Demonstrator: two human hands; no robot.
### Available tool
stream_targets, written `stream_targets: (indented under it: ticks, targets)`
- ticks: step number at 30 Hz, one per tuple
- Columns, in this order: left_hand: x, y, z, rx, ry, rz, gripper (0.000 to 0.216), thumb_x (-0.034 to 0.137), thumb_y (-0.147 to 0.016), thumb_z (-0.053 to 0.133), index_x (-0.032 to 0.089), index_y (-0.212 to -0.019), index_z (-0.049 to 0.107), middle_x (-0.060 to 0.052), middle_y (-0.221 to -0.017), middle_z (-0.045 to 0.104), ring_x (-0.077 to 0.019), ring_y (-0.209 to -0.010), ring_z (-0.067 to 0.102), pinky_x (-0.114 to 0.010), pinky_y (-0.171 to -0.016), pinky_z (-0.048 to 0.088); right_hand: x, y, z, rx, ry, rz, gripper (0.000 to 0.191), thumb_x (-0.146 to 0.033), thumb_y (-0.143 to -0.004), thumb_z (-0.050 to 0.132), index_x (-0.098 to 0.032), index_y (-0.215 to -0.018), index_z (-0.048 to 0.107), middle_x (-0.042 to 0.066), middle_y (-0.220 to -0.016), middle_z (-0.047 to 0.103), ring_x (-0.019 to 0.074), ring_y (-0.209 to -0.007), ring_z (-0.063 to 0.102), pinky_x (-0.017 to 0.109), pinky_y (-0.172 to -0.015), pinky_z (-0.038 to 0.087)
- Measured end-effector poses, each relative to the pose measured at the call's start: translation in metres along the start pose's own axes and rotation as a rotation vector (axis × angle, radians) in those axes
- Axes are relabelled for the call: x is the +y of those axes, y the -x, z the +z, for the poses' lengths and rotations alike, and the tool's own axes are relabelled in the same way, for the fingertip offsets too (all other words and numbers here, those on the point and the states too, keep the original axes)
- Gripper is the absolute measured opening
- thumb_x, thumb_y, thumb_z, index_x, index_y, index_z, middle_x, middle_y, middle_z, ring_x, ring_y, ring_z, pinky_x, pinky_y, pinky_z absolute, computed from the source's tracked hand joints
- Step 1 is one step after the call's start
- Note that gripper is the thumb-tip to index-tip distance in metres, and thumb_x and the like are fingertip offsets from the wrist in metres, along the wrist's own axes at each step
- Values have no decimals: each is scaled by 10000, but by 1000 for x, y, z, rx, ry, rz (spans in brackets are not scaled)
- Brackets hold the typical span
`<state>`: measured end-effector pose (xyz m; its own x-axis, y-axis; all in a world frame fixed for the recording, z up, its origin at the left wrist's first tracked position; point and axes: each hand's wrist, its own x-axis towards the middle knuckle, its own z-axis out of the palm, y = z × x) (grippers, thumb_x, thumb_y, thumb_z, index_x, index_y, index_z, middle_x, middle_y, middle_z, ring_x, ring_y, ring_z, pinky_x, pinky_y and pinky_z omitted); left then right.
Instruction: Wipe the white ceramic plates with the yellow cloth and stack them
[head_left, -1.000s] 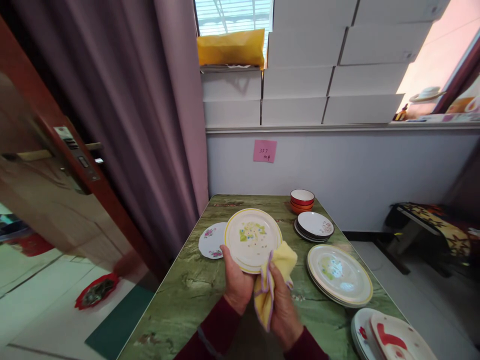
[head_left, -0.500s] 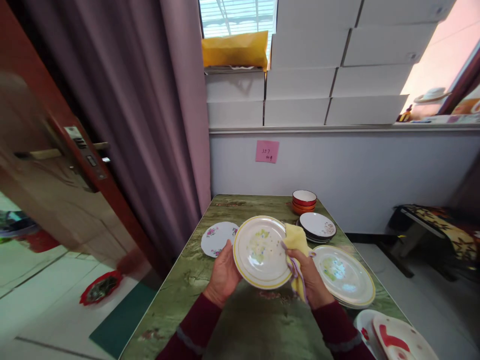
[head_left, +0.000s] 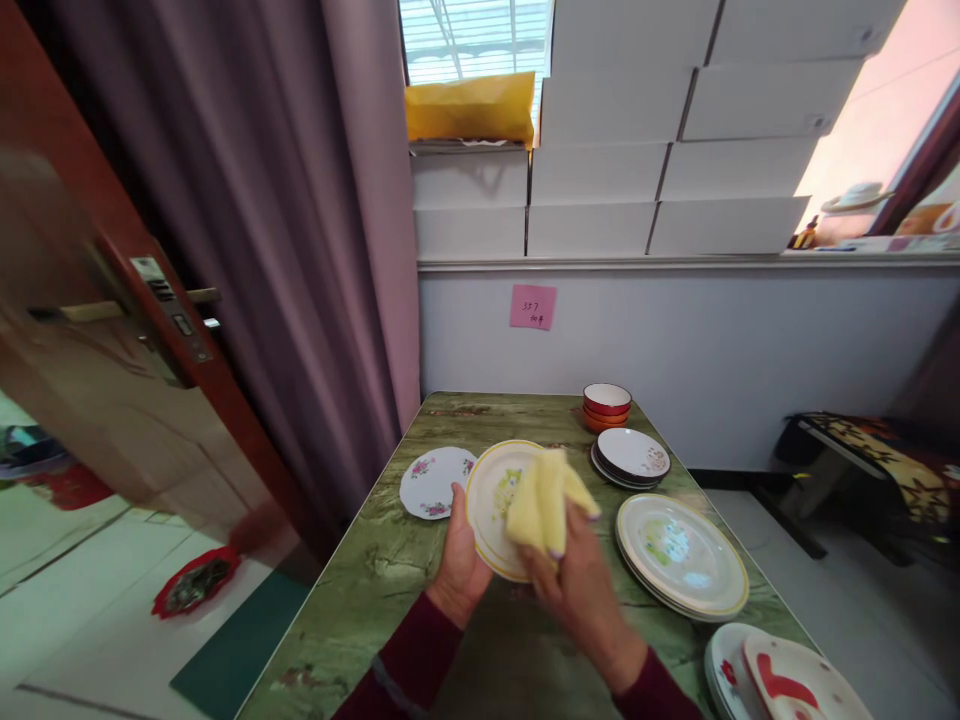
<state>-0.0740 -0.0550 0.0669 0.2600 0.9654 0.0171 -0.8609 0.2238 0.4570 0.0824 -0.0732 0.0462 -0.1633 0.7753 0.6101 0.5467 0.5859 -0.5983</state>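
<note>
Pressing yellow cloth [head_left: 545, 488] in my right hand [head_left: 581, 580] onto plate [head_left: 493, 500], directly left; left hand [head_left: 463, 565] clamps its near-left rim (tilted off the surface [head_left: 390, 580]).

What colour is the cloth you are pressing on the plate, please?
Yellow; the cloth shows best in the head view.

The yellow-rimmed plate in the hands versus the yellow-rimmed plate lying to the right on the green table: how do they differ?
The held yellow-rimmed white plate is lifted and tilted, gripped at its edge by the left hand; the yellow-rimmed white plate on the table lies flat atop other plates. A folded yellow cloth, pressed by the right hand, covers much of the held plate; the table plate's face is uncovered. Both have a greenish centre pattern.
</note>
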Motion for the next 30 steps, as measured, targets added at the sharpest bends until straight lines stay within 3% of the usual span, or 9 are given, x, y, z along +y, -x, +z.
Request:
stream_targets:
  ticks: [2,5,10,13,16,19,22,26,30]
  targets:
    - [-6,3,1,-10,2,-91,740,686,-926,344,137,-1370,567,-149,-1323,647,-293,-1366,470,-425,-1193,274,-12,8,16,-75,12,-156,680,-355,-927,541,-160,-1525,282,179,-1520,401,313,-1411,375,503,-1125,380]
    - [-17,9,2,-46,-4,-131,702,674,-923,373,163,-1353,590,-134,-1332,644,-281,-1357,483,-392,-1183,298,-16,-6,25,-99,63,-251,684,-370,-921,545,-171,-1524,291,169,-1543,366,322,-1423,349,522,-1137,357]
    - [-18,12,-2,-42,2,-36,641,627,-959,326,250,-1455,473,-90,-1420,578,-278,-1405,418,-463,-1198,246,14,-41,10,-1,211,-140,643,-361,-903,574,-168,-1483,373,171,-1517,399,338,-1394,381,556,-1121,358]
    - [-6,6,-7,-27,30,104,701,667,-945,292,235,-1476,440,-103,-1454,537,-279,-1422,388,-454,-1210,212,25,-25,10,79,259,-92,617,-312,-893,568,-155,-1464,391,174,-1498,423,344,-1389,384,575,-1116,354]
    - [4,1,-7,54,60,217,705,656,-953,286,210,-1476,441,-116,-1420,570,-283,-1388,440,-448,-1206,232,17,9,19,89,247,-137,615,-295,-876,564,-166,-1455,399,163,-1471,459,348,-1375,399,583,-1102,363]
    - [6,3,0,41,78,80,746,667,-945,309,144,-1452,473,-151,-1371,609,-310,-1339,499,-451,-1190,270,-5,23,25,-32,152,-267,608,-299,-870,533,-184,-1453,404,136,-1488,449,324,-1386,394,545,-1109,370]
    - [-2,10,6,-48,87,-93,741,647,-951,329,102,-1418,511,-174,-1363,611,-319,-1327,511,-432,-1188,274,-22,1,22,-99,100,-350,601,-346,-878,526,-180,-1446,418,132,-1506,428,311,-1399,376,512,-1126,357]
    - [-14,16,6,9,34,27,630,596,-975,338,194,-1431,504,-108,-1373,618,-273,-1348,493,-424,-1193,265,-18,-44,11,-28,182,-329,569,-304,-878,517,-168,-1428,453,149,-1487,448,315,-1362,416,508,-1120,344]
    - [-12,17,-1,62,-33,102,680,654,-946,338,227,-1459,465,-100,-1418,578,-275,-1401,423,-444,-1197,257,7,-59,-2,67,314,-103,522,-243,-857,515,-158,-1372,519,170,-1405,535,329,-1277,499,496,-1060,387]
